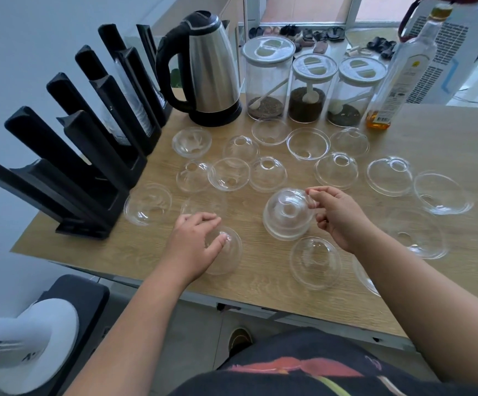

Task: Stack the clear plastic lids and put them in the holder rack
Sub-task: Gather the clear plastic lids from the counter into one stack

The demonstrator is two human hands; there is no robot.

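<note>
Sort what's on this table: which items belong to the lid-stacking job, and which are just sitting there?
Part of the job:
- small lid stack, held by the right hand
- single dome lid under the left hand
- loose lids scattered across the table
- black holder rack

Just lying about:
- kettle
- three lidded jars
- bottle

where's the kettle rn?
Head view, back left of the table: the kettle stands between the black holder rack and the leftmost jar.
</note>
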